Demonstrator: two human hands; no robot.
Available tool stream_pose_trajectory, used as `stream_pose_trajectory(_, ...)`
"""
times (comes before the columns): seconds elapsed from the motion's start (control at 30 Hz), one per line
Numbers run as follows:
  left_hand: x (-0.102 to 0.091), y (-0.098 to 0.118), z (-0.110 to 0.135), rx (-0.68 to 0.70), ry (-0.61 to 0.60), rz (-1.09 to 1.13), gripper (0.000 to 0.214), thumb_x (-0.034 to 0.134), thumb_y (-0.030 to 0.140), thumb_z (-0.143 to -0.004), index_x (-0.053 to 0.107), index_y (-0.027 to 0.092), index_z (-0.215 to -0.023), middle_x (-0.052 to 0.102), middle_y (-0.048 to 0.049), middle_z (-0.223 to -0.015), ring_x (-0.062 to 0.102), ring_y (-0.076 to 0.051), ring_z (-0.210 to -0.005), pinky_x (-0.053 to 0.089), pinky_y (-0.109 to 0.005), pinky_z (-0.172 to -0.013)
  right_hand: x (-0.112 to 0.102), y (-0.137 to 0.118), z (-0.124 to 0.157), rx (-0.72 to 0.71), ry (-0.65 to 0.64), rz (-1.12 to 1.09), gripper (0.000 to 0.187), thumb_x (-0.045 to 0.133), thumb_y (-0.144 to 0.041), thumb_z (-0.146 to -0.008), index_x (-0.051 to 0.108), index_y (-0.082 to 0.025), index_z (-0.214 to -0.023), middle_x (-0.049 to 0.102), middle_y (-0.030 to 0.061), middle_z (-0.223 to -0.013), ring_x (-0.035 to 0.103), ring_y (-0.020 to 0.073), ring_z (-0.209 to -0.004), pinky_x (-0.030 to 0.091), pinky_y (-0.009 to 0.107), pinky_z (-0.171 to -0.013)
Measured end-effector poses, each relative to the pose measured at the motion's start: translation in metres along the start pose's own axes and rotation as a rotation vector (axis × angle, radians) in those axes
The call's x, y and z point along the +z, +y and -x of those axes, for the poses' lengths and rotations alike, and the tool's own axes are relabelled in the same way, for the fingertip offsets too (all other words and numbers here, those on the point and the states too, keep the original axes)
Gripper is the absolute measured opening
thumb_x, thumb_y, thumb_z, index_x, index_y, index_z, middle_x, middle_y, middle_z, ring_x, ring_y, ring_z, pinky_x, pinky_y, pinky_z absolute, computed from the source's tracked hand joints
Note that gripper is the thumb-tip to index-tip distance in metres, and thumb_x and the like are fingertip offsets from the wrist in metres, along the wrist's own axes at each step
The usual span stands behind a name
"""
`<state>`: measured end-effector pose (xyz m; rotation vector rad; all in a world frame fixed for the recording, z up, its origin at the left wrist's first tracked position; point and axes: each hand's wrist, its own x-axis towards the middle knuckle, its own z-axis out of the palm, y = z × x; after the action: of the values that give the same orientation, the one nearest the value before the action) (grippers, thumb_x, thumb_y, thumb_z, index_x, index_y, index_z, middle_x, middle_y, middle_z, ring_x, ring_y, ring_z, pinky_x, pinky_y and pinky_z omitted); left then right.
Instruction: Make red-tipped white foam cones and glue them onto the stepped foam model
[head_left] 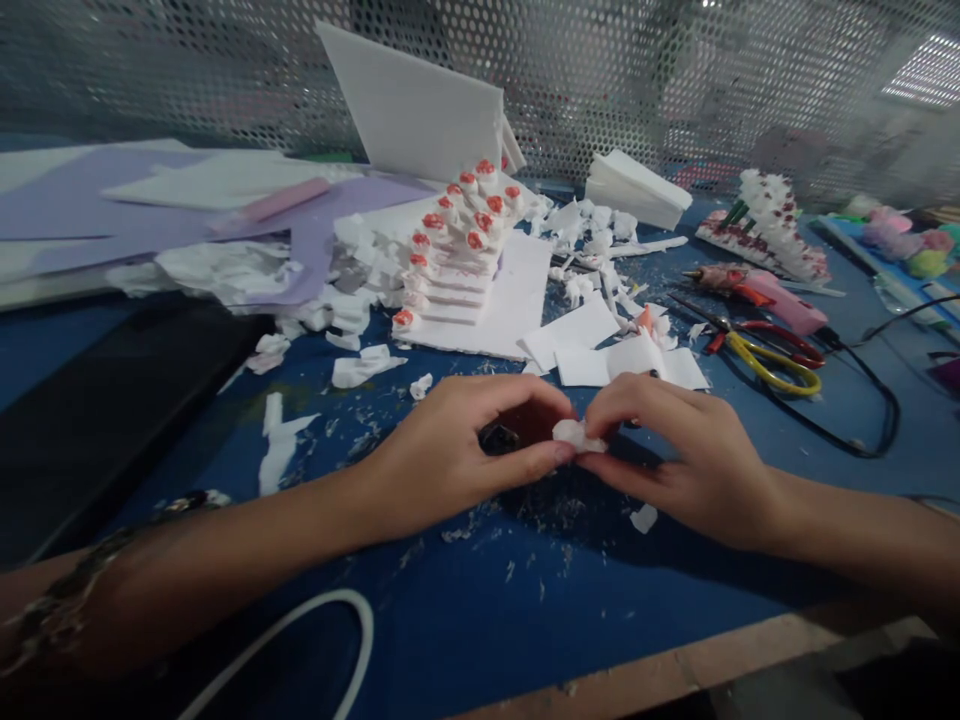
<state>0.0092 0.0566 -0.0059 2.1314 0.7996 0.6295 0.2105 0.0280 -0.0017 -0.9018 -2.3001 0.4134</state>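
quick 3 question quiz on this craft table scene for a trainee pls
1. True or false: the left hand and right hand pinch one small white piece between their fingertips.
2. What lies nearest the right hand? A) scissors B) purple sheets C) black panel
3. What colour tops the small pieces on the white stepped model?

Key: 1 true; 2 A; 3 red

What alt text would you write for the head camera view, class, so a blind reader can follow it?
Two hands, left hand and right hand, pinch a small white paper wad together over a blue table strewn with paper scraps. Behind stands a white stepped foam model with red-topped pieces; scissors lie right.
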Motion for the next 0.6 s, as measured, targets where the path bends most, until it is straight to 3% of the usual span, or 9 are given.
stream_pose_trajectory(0.2, 0.0004, 0.0012, -0.0002, -0.005, -0.019, 0.007, 0.012, 0.054, 0.029, -0.080, 0.059, 0.019, -0.083, 0.063, 0.0019, -0.068, 0.057, -0.009, -0.057, 0.045, -0.015, -0.052, 0.0027, 0.0010, 0.0017, -0.046, -0.002, -0.030, 0.005, 0.053, -0.017, -0.082, 0.051, -0.018, -0.087, 0.057, -0.0006, -0.080, 0.054, 0.0053, -0.070, 0.043, 0.018, -0.067)
stream_pose_trajectory(0.4, -0.0005, 0.0019, -0.0015, -0.011, -0.043, 0.055, 0.011, 0.052, 0.026, -0.079, 0.058, 0.016, -0.078, 0.064, -0.0012, -0.071, 0.058, -0.011, -0.062, 0.045, -0.018, -0.053, 0.0033, 0.0008, 0.0023, -0.078, -0.003, -0.059, 0.007, 0.054, -0.018, -0.082, 0.051, -0.018, -0.088, 0.058, 0.0002, -0.081, 0.054, 0.0055, -0.070, 0.044, 0.018, -0.066)
stream_pose_trajectory(0.6, -0.0006, -0.0010, -0.0012, -0.029, -0.042, 0.095, 0.014, 0.056, 0.030, -0.079, 0.059, 0.019, -0.087, 0.065, 0.0003, -0.074, 0.061, -0.011, -0.064, 0.047, -0.016, -0.055, 0.0010, -0.0003, -0.0006, -0.011, 0.001, -0.051, 0.008, 0.057, -0.018, -0.079, 0.050, -0.017, -0.084, 0.058, -0.0020, -0.075, 0.053, 0.0043, -0.066, 0.042, 0.016, -0.063)
